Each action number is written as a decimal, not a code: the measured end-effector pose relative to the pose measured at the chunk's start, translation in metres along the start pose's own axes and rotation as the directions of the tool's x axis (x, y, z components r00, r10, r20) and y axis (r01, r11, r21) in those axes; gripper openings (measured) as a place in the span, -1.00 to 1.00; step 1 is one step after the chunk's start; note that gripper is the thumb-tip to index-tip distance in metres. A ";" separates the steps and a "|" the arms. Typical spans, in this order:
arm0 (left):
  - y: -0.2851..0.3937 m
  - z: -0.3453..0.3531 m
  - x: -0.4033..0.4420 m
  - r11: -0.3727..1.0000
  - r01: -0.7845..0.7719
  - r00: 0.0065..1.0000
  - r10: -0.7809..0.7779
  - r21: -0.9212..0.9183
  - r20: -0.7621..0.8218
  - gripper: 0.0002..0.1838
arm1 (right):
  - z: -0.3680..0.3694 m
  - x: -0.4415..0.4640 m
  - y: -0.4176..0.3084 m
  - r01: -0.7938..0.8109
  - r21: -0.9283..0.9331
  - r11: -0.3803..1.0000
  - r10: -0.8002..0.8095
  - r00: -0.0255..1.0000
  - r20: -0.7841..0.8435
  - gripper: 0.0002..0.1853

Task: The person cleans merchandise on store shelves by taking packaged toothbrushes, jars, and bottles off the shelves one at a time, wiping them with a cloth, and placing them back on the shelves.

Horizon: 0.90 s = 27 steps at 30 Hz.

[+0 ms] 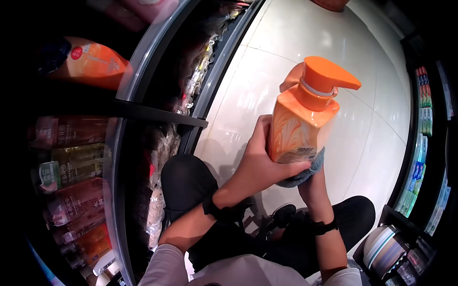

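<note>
An orange pump bottle [298,128] with a marbled body and a wide pump head is held up in front of me, slightly tilted. My left hand [269,159] is wrapped round its lower left side, thumb across the base. A grey cloth [305,175] lies against the bottom of the bottle. Behind the cloth is my right hand [312,183], its fingers hidden by the cloth and the bottle.
Shelves on the left hold an orange bottle [93,62], several stacked bottles [76,162] and plastic-wrapped packs [157,200]. Boxed goods [420,167] line a right shelf. Bowl-like items [384,248] stand lower right. Pale floor tiles [267,43] lie between; my knees are bent below.
</note>
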<state>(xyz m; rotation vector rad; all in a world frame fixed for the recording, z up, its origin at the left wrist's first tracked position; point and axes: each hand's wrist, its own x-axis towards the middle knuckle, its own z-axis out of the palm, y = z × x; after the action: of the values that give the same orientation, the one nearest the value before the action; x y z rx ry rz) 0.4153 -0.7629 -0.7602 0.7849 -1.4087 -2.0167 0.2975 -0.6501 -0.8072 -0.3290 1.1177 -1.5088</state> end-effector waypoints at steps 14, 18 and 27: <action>0.073 -0.040 0.006 0.996 -0.093 0.986 0.091 0.008 0.138 -0.67 | -0.001 0.026 0.018 -0.292 0.078 0.953 0.290 0.956 0.036 -0.52; 0.084 -0.028 -0.009 0.990 -0.074 0.997 0.075 0.122 0.000 -0.87 | 0.003 0.029 0.038 -0.345 0.068 0.936 0.339 0.937 0.083 -0.53; 0.193 -0.018 -0.021 0.468 -0.539 0.750 0.646 0.701 0.145 -0.84 | 0.020 0.013 0.008 -0.228 0.208 0.951 0.210 0.972 0.107 -0.46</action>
<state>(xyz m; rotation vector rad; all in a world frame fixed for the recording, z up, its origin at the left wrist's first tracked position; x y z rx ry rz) 0.4632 -0.8168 -0.5786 0.5654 -2.0450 -0.8123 0.3132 -0.6700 -0.8084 -0.1105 0.8809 -1.3905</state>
